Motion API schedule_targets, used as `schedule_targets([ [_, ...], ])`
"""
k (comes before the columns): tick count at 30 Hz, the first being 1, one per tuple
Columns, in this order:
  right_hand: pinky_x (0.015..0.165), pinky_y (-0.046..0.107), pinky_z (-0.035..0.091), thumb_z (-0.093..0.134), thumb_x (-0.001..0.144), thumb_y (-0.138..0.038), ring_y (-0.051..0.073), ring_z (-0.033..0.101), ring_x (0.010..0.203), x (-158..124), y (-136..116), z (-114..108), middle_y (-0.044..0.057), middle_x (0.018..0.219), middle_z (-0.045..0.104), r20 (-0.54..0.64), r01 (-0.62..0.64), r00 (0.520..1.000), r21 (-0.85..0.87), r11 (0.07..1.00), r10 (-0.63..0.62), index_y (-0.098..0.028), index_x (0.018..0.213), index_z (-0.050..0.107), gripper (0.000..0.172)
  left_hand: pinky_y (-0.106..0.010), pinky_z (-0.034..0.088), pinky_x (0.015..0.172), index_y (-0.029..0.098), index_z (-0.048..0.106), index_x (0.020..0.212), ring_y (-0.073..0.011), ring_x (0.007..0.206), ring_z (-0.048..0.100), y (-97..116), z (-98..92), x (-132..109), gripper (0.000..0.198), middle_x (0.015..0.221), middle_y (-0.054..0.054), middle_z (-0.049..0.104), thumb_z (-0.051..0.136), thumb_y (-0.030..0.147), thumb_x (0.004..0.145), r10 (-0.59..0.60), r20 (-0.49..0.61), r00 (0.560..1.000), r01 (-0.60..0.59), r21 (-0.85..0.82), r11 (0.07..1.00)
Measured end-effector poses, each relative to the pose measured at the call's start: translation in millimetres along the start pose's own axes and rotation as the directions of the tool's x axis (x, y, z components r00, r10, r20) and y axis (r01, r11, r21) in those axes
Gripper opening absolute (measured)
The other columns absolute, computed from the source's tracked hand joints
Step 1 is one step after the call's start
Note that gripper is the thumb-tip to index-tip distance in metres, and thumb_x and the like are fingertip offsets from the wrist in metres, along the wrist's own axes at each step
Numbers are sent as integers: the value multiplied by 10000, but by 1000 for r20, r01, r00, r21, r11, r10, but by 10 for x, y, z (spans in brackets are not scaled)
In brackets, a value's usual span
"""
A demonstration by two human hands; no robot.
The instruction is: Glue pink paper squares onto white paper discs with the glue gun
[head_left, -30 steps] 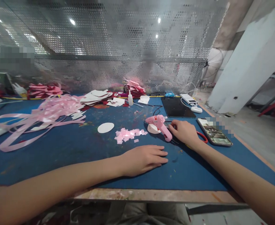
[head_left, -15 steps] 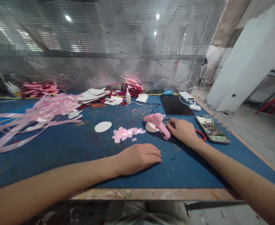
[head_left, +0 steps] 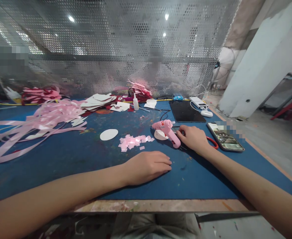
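My left hand lies palm down on the blue mat, fingers stretched out and holding nothing. My right hand rests on the mat with loosely bent fingers, its fingertips beside a pink hot glue gun and not wrapped round it. Under that hand a red loop handle shows; the rest of its tool is mostly hidden. The glue gun partly covers a white oval piece. Another white oval lies to the left. Between the ovals is a cluster of small pink ribbon squares.
Pink ribbon strips are heaped at the left. White paper pieces and a small bottle stand along the back. A black tablet and a phone lie at the right. A perforated metal screen rises behind.
Both hands and the things on the mat stay where they were. Only the view has shifted very slightly.
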State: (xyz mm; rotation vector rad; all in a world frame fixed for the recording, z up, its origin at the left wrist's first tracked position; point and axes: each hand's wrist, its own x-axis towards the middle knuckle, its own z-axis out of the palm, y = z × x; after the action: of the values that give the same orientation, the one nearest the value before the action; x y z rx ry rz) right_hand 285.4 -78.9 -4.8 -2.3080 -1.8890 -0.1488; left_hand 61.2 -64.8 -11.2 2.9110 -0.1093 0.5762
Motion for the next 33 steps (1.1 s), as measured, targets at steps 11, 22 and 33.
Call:
schedule_targets([
  [11,554,260,311,330,881,-412,208,618,747,-1,-8,-9,73,817,685,4,3,1000,-3,1000,-3,-215,890,637,365,-322,503,905,141,640,998,-193,1032,609,-4,-6,0,241,1023,-106,695,418,148,904,7,2,1000,-7,1,1000],
  [22,568,260,326,332,881,-410,211,616,738,4,-4,-3,70,799,679,3,2,1000,2,1000,-2,-219,877,634,358,-316,501,910,110,639,988,-204,1029,607,-8,-13,2,245,1039,-96,690,417,90,886,22,15,1000,-23,24,999],
  [33,543,260,297,347,874,-363,202,603,699,-13,20,-29,74,797,676,28,58,998,-9,998,-58,-209,864,618,311,-327,488,936,120,616,1056,-205,1093,575,-31,-36,17,276,1099,-108,666,386,103,903,-54,43,998,55,-21,998],
])
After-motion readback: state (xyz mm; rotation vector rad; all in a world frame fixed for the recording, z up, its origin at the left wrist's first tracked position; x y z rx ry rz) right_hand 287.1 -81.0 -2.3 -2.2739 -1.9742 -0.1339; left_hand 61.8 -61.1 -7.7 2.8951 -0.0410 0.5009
